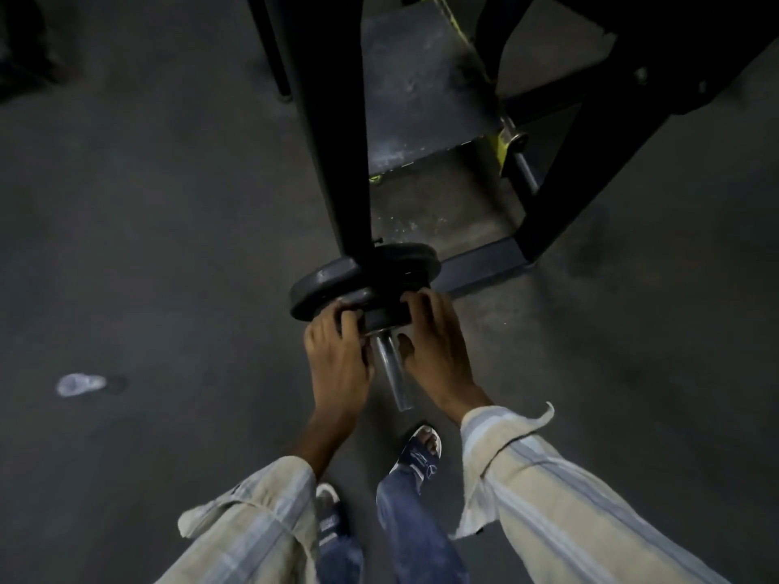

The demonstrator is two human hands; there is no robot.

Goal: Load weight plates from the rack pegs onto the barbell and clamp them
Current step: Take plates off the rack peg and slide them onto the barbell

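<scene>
Small black weight plate [381, 316] sat on the chrome rack peg [392, 368], nearest of a short stack, pressed against a larger plate [362, 278] behind it, both low on the black rack upright [333, 132]. Peg's bare end pointed toward the near edge of the scene, directly above the sandalled right foot [423, 451].

Left hand [337, 364] curled over the left rim of the small plate, fingers hooked on its edge, thumb tucked near the peg. Right hand [434, 343] wrapped the right rim from the opposite side, fingers over the top, thumb low beside the peg. Both hands closed on that plate, apart from each other with the peg between. Wrists angled inward, forearms in pale striped sleeves [569, 512] reaching down and forward.

Likely step: sliding the plate off toward the near end of the peg. Risks, judged from this: fingertips pinched between the two plates if the grip went too deep; a plate dropped on the open-toed foot once clear of the peg, since the foot stood right under the exit path; the larger plate possibly dragged along if the two stuck together. Dim light, so grip depth hard to judge.

Further out: dark floor [168, 246], a crumpled pale wrapper [80, 384] to the left, yellow-edged frame parts [503, 143] at far right.
</scene>
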